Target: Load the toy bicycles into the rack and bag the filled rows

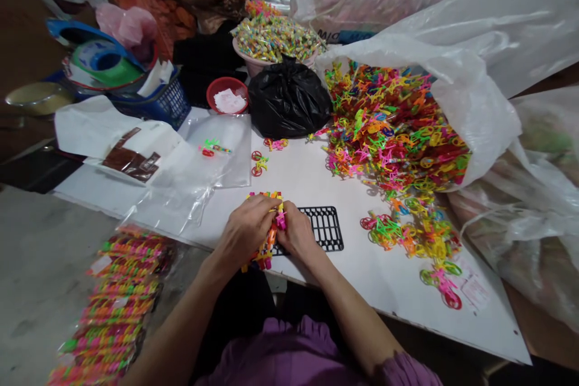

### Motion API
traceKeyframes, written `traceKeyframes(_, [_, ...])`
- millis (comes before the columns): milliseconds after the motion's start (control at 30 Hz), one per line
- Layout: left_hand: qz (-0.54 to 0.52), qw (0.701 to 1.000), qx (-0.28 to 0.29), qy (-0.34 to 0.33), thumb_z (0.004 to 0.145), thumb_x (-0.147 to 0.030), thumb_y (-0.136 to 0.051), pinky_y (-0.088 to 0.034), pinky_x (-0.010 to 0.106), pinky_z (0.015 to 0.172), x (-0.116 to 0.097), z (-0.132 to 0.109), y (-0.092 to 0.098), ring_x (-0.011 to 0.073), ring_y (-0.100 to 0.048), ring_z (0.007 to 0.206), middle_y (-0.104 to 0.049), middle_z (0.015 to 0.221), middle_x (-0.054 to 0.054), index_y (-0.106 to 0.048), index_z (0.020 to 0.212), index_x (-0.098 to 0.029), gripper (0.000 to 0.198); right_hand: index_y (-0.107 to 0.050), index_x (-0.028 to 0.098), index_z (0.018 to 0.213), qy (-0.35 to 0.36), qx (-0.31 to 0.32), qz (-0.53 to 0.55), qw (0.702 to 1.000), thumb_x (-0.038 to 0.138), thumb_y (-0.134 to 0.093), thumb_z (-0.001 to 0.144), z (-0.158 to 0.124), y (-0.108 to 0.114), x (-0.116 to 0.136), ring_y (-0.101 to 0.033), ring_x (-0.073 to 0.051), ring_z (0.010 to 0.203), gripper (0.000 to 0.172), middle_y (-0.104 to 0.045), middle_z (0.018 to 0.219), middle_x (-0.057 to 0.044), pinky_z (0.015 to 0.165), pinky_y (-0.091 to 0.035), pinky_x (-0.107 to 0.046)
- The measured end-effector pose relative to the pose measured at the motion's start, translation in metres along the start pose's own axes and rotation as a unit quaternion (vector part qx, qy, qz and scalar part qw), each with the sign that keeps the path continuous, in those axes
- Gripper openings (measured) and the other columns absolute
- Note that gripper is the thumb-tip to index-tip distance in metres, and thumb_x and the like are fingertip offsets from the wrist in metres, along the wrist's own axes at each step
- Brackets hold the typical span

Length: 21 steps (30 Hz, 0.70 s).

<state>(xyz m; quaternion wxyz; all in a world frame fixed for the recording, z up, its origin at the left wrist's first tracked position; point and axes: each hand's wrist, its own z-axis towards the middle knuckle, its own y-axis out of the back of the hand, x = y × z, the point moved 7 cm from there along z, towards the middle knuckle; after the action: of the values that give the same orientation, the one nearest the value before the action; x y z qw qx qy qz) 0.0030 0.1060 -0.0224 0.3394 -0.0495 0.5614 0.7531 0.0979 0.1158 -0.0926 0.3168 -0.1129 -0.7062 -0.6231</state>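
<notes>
Plastic toys (271, 237) are grasped between my left hand (248, 226) and right hand (297, 233), just below the frame's centre.

On our table (298, 175), the grid tray (325, 229) lies partly behind our right hand (296, 232). From there, the tied bag (290, 102) sits at twelve o'clock, the basin (253, 65) behind it, the bowl (212, 95) at eleven, our basket (169, 102) at ten, the open bag (486, 87) at two, loose toys (384, 230) at three, packets (117, 295) at eight.
</notes>
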Motion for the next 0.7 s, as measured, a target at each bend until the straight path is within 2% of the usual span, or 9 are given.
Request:
traceKeyframes(167, [-0.027, 0.998, 0.053, 0.005, 0.084, -0.018, -0.045, -0.046, 0.031, 0.086, 0.000, 0.000, 0.001, 0.0166, -0.058, 0.096, -0.064, 0.102, 0.005, -0.058, 0.109, -0.019, 0.028, -0.045, 0.017, 0.099, 0.009, 0.006, -0.014, 1.000, 0.015, -0.043, 0.078, -0.002, -0.003, 0.002, -0.057, -0.019, 0.074, 0.021, -0.060, 0.087, -0.008, 0.064, -0.039, -0.028])
traceKeyframes(300, [-0.035, 0.996, 0.081, -0.006, 0.082, -0.026, -0.051, -0.046, 0.032, 0.084, -0.004, 0.001, 0.001, 0.0177, -0.058, 0.093, -0.065, 0.098, 0.005, -0.059, 0.107, -0.020, 0.027, -0.045, 0.018, 0.097, 0.030, 0.015, 0.009, 0.999, 0.011, -0.045, 0.074, 0.001, 0.000, -0.001, -0.056, -0.019, 0.076, 0.024, -0.059, 0.086, -0.006, 0.066, -0.040, -0.028])
traceKeyframes(500, [-0.048, 0.998, 0.038, 0.000, 0.088, -0.026, -0.044, -0.046, 0.030, 0.082, -0.007, 0.000, -0.002, 0.0156, -0.059, 0.087, -0.066, 0.093, 0.005, -0.063, 0.097, -0.020, 0.022, -0.047, 0.018, 0.087, 0.085, 0.043, 0.037, 0.995, 0.012, -0.044, 0.077, 0.009, 0.007, -0.001, -0.055, -0.017, 0.072, 0.012, -0.060, 0.080, -0.005, 0.064, -0.039, -0.025])
traceKeyframes(700, [-0.032, 0.999, 0.016, -0.001, 0.087, -0.024, -0.045, -0.046, 0.030, 0.082, -0.006, -0.002, -0.002, 0.0158, -0.059, 0.085, -0.067, 0.090, 0.005, -0.063, 0.094, -0.018, 0.019, -0.046, 0.018, 0.088, 0.095, 0.052, 0.020, 0.994, 0.012, -0.044, 0.078, 0.009, 0.006, -0.002, -0.054, -0.016, 0.072, 0.012, -0.057, 0.080, -0.004, 0.065, -0.038, -0.025])
